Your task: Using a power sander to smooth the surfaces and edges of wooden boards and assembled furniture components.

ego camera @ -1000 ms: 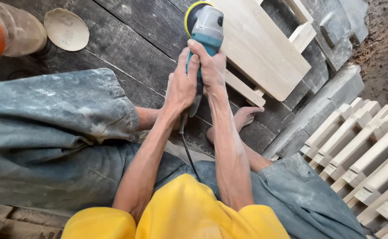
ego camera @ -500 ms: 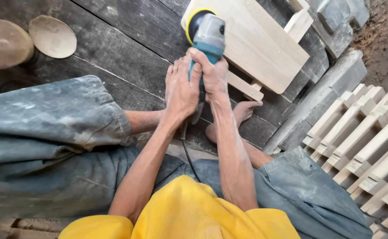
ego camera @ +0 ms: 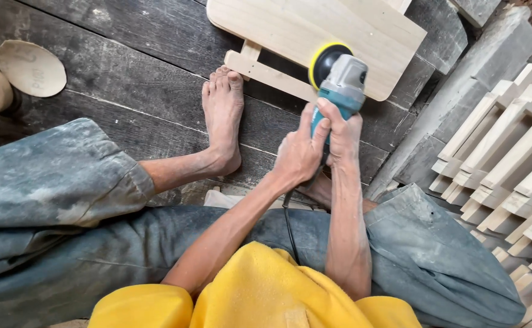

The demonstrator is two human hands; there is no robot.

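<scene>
On dark, weathered floor planks (ego camera: 126,67) a person sits with both hands wrapped around one sander (ego camera: 337,85). At about 1 o'clock from the middle of the view, the sander has a teal body, a grey top and a round yellow-rimmed pad; the pad rests on the near edge of a pale wooden board (ego camera: 302,27) that fills the 12 o'clock area. The left hand (ego camera: 299,155) is clenched around the lower part of the handle, and the right hand (ego camera: 340,130) grasps the handle just above it, fingers curled over the teal body. One black cord (ego camera: 289,225) runs from under the hands down toward 6 o'clock, over dusty grey trousers and a yellow shirt.

One bare foot (ego camera: 222,118) lies flat on the planks at about 11 o'clock, toes touching a thin wooden rail fixed under the board. A second foot is mostly hidden beneath the arms.

At 9 to 10 o'clock, near the left edge, lies one round tan sanding disc (ego camera: 32,68), curled slightly at its rim, with dark printed marks on its face. Just left of it a rounded dusty object is cut off by the frame; what it is cannot be told.

At 3 o'clock, well apart from the board, stands a stack of pale slatted frames (ego camera: 508,164); its rails are too many and overlapping to count surely.
</scene>
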